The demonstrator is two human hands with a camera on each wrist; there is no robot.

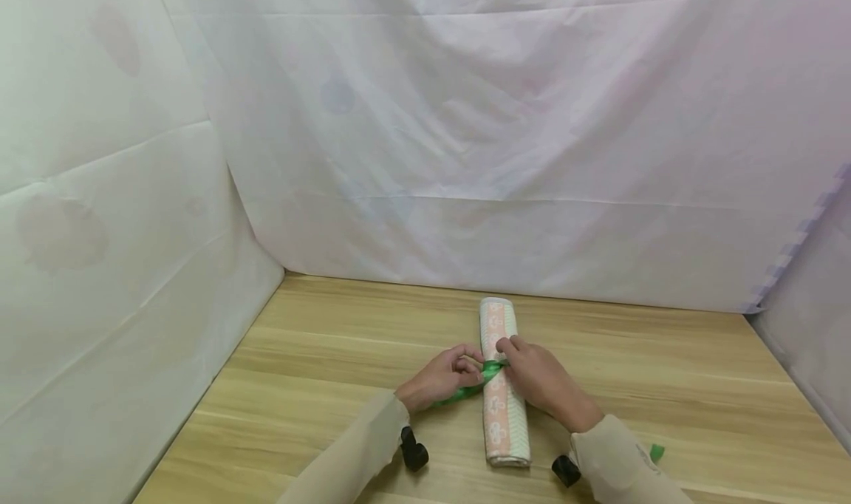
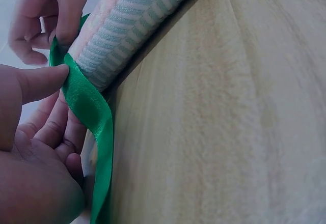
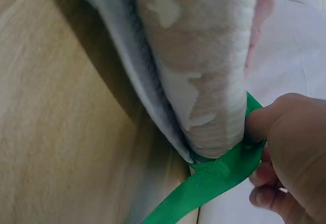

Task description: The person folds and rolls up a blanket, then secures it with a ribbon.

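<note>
A rolled towel (image 1: 497,419), pink with white shapes and a green-and-white striped band, lies lengthwise on the table. Round its middle passes a green ribbon (image 2: 89,104), crossed on top. My left hand (image 1: 439,378), at the towel's left side, pinches the ribbon between thumb and fingers, and a tail hangs down past the palm in the left wrist view. From the right, my right hand (image 1: 540,377) pinches the ribbon near the crossing, its fingers curled in the right wrist view. The ribbon's underside beneath the towel (image 3: 198,46) is hidden.
The wood-grain table (image 1: 319,356) runs back to a white cloth wall (image 1: 425,238), with more cloth at both sides. A green ribbon end (image 1: 657,453) shows beside the right sleeve (image 1: 621,456). Black wrist-worn pieces (image 1: 415,454) sit under both forearms.
</note>
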